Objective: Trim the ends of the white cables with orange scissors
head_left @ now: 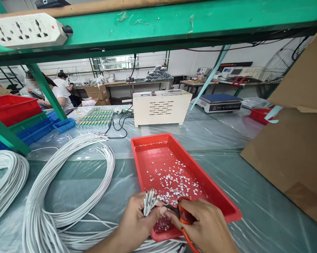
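Observation:
My left hand [138, 218] is closed around a bunch of white cable ends [149, 202], whose dark tips point up between thumb and fingers. In my right hand [204, 223] are scissors with orange handles [186, 220]; their dark blades meet the cables beside my left thumb. Both hands are over the near end of a red tray [150, 149], which has small whitish and silvery scraps [178, 181] scattered over its floor. A large coil of white cable [39, 196] lies left of the tray, and its strands run beneath my left forearm.
Another cable coil [9, 182] lies at far left, near stacked plastic bins [13, 109]. Behind the tray stand a cream machine [160, 109] and a weighing scale [219, 103]. Cardboard [292, 165] borders the right side. A green shelf beam [174, 26] crosses overhead. Two people sit farther back.

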Demonstrator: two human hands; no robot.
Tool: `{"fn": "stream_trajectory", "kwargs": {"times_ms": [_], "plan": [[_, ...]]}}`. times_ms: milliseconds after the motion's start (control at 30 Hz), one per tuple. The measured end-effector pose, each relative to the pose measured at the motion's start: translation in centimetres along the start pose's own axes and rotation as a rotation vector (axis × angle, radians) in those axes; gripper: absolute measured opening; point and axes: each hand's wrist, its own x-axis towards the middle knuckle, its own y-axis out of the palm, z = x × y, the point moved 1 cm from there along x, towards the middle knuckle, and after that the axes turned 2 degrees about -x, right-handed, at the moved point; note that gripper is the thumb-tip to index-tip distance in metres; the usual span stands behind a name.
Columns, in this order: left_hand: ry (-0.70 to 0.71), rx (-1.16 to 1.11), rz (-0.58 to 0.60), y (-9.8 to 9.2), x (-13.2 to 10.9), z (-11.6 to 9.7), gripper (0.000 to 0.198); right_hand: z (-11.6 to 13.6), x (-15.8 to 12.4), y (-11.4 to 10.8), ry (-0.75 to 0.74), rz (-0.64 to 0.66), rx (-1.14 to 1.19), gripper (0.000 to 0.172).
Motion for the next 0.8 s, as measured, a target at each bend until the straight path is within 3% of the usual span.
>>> {"fn": "stream_trajectory", "kwargs": {"times_ms": [167,333,433,600,800], "plan": [[-0.12,-0.173,0.117,-0.1,0.2,-0.3,0.025,-0.4,0.1,-0.3,-0.088,-0.064,-0.004,0.037],[-0.19,-0.29,0.295,-0.5,0.4,-0.8,0.028,-0.7,0.2,-0.7,-0.17,-0.017,0.016,0.035],[-0.217,-0.357,0.334,-0.7,0.5,-0.5,0.027,-0.8,0.2,-0.8,-0.179,0.018,0.035,0.034],[-0.186,-0.339,0.159,-0.5,0.4,0.2,0.021,-0.3,0.3,-0.7,-0.086,0.108,0.045,0.039],[-0.044,-0.044,-0.055,0.1,-0.3,-0.1,0.016,0.0,0.0,0.1,0.068,0.232,0.159,0.042]]}}
